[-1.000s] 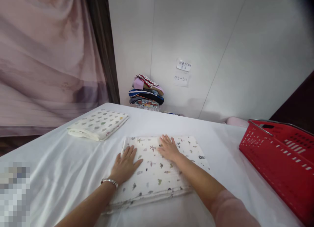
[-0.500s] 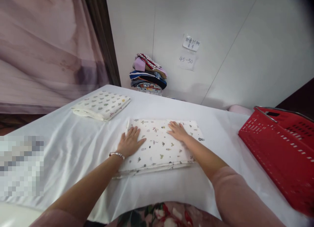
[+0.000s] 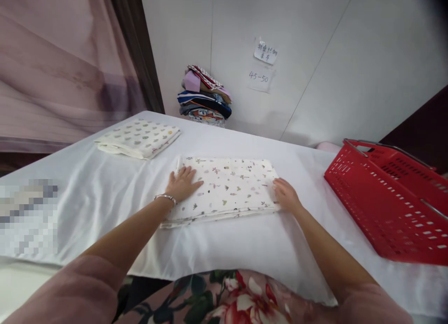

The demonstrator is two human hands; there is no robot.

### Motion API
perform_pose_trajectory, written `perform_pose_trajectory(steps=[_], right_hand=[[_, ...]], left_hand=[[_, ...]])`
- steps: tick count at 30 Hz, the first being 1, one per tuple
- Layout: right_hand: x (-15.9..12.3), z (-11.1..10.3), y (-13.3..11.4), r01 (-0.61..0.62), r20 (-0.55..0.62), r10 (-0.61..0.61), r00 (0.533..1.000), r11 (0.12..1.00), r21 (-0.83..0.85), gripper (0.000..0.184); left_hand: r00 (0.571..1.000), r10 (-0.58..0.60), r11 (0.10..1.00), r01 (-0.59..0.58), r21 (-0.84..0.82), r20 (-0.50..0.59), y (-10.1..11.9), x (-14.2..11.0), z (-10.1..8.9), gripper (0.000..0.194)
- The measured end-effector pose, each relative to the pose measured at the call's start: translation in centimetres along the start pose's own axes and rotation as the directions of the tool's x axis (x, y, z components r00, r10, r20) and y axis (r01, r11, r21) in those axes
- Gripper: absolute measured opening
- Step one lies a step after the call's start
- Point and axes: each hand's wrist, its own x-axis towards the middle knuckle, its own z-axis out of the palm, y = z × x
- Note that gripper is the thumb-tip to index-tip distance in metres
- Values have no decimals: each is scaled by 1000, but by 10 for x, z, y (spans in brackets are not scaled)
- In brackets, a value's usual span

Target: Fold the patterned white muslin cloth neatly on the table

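Note:
A folded white cloth point(image 3: 231, 189) with small printed figures lies flat in front of me, its layered edge toward me. My left hand point(image 3: 182, 184) rests on the cloth's left side, palm down with fingers spread; a bracelet circles that wrist. At the cloth's right edge is my right hand point(image 3: 286, 194), its fingers stretched out and touching the border. Neither hand grips the fabric. Farther back on the left lies a second folded cloth point(image 3: 138, 138), cream with grey heart-like shapes.
A white sheet covers the table point(image 3: 217, 254). On its right side stands a red perforated basket point(image 3: 381, 203) with metal handles. Beyond the far edge, a pile of folded fabrics point(image 3: 205, 98) stands by the wall. A pink curtain point(image 3: 63, 63) hangs at the left.
My right hand has moved from the top of the cloth out to its right edge. My left hand stays on the left side. The whole view has shifted slightly.

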Motion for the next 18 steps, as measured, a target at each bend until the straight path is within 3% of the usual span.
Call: perform_pose_trajectory(steps=[2,4,7,9,11,14,18], right_hand=[[-17,2,-28,130,41,-136,990,984,123,46],[-31,3,-53,235,90,-260,961,947,218,42],[-40,6,-77,332,95,-369,924,902,274,41],[-40,10,-82,360,89,-395,914,893,269,40],[-37,13,-82,368,107,-404,909,895,253,38],[-34,16,-81,364,137,-401,906,902,233,35],[-33,17,-83,360,91,-390,916,902,239,33]], left_hand=[[997,62,998,-62,-16,-48,5,-7,-5,59],[975,200,976,-206,-62,-97,16,-20,-9,51],[898,419,881,-438,-179,-134,41,-46,-10,39],[860,490,827,-511,-233,-146,56,-61,-8,32],[849,511,810,-528,-256,-135,67,-70,-5,28],[867,484,826,-497,-267,-117,74,-75,-2,24],[889,442,840,-458,-290,-122,75,-75,-2,23]])
